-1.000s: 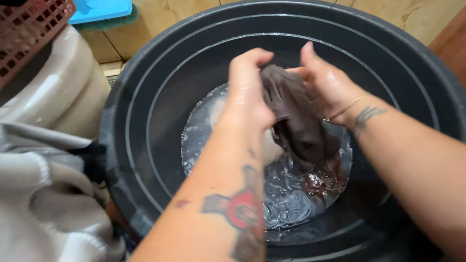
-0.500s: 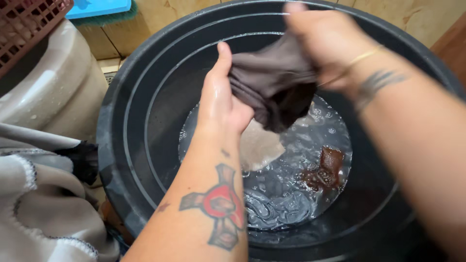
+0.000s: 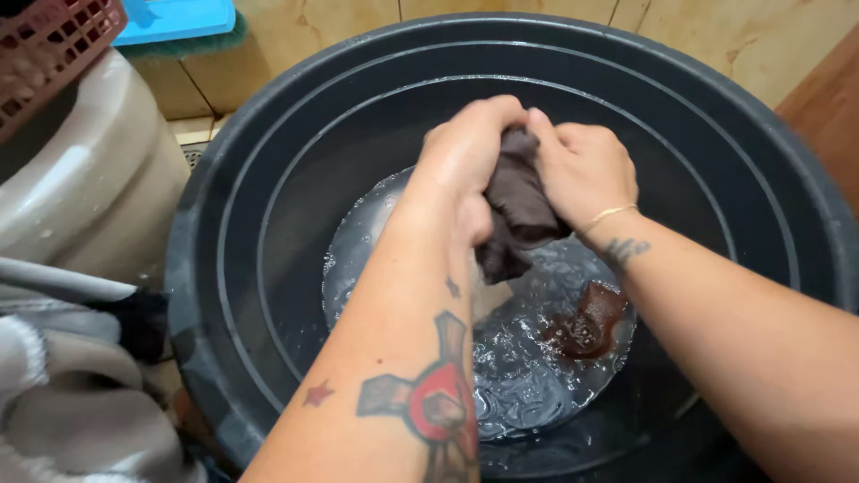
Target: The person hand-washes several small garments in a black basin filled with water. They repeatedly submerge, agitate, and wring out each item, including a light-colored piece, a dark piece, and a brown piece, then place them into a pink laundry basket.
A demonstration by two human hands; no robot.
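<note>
Both my hands grip a wet dark brown cloth [image 3: 517,215] above the water in a big black plastic tub [image 3: 268,179]. My left hand [image 3: 465,161] clasps its left side, my right hand [image 3: 582,165] its right side, knuckles almost touching. The cloth's lower end hangs down toward the water. In the shallow soapy water [image 3: 510,376] lie a reddish-brown piece of fabric [image 3: 586,322] and a pale piece [image 3: 488,300], partly hidden behind my left wrist.
A beige rounded container [image 3: 89,188] stands left of the tub, with a pink lattice basket [image 3: 45,45] above it. Grey and white laundry [image 3: 63,394] is piled at lower left. A blue scrub brush [image 3: 179,22] lies on the tiled floor behind.
My hands, which held the brown cloth spread out higher up, have come together and bunched it into a tight wad lower over the water.
</note>
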